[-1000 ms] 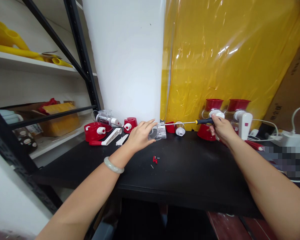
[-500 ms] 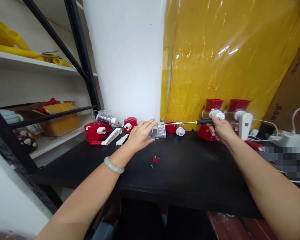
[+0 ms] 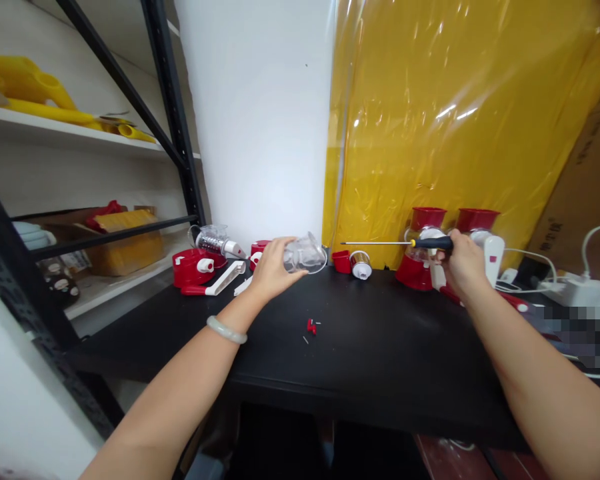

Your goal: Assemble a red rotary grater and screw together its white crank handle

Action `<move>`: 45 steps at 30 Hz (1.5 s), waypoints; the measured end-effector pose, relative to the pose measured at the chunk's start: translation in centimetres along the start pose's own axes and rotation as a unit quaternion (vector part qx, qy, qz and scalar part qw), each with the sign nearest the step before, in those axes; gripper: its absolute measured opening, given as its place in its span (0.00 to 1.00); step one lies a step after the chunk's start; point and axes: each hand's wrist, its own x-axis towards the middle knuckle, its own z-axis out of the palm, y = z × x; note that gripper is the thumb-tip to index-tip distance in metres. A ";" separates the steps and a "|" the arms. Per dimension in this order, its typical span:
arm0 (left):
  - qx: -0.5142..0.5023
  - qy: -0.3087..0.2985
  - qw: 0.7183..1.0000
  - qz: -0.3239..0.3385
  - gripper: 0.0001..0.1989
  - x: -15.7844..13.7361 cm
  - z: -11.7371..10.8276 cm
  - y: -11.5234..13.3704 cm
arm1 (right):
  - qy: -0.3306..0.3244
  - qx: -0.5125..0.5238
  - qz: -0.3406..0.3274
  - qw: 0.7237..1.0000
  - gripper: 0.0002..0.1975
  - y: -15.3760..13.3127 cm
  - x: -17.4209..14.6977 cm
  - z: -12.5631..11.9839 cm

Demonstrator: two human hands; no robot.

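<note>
A clear plastic housing is gripped in my left hand, tilted with its wide rim toward the right. My right hand holds a screwdriver by its black and yellow handle. The long shaft points left, and its tip is apart from the housing. Below, on the black table, lie small red plastic pieces with several screws beside them. Just right of the housing are a red pusher-like part and a metal grater drum with a white end.
Two red and white rotary graters stand at the back right, near white cables and a charger. At the back left are a red base, a white crank handle and another drum. A shelf rack borders the left.
The screwdriver has drawn back to the right, its tip leaving the clear housing. My left hand has turned the housing, and its fingers now wrap round it.
</note>
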 end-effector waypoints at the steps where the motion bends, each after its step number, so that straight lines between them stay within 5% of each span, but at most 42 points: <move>1: -0.048 0.052 0.996 -0.050 0.37 0.2 0.2 -0.5 | 0.006 -0.003 -0.001 1.000 0.14 0.1 0.0 0.0; 3: -0.167 0.148 0.960 -0.171 0.38 0.7 0.6 -1.5 | -0.005 -0.029 0.000 1.000 0.14 0.4 -0.2 0.2; 5: -0.311 0.181 0.890 -0.281 0.33 1.2 0.9 -2.2 | -0.051 -0.092 0.000 0.994 0.15 0.9 -0.7 0.6; 9: -0.505 0.119 0.759 -0.394 0.29 1.6 0.9 -2.8 | -0.165 -0.224 -0.030 0.960 0.19 1.6 -2.1 1.5; 13: -0.527 0.090 0.720 -0.444 0.33 1.2 0.9 -3.0 | -0.246 -0.259 -0.037 0.933 0.20 2.2 -3.4 2.2; 21: -0.519 0.072 0.745 -0.412 0.29 0.5 1.4 -3.0 | -0.345 -0.350 -0.047 0.869 0.20 3.7 -4.1 3.0; 29: -0.430 0.010 0.847 -0.312 0.33 -0.6 2.8 -2.2 | -0.374 -0.393 -0.051 0.838 0.15 3.6 -5.2 2.3; 33: -0.406 -0.010 0.874 -0.268 0.33 -0.9 3.4 -2.3 | -0.396 -0.422 -0.049 0.814 0.14 3.4 -5.9 1.4; 43: -0.280 -0.051 0.945 -0.162 0.33 -1.0 1.9 0.3 | -0.491 -0.554 -0.044 0.671 0.20 0.7 -6.9 2.0; 45: -0.234 -0.033 0.963 -0.131 0.35 -1.0 1.6 1.0 | -0.474 -0.545 -0.096 0.685 0.20 -1.1 -6.7 3.7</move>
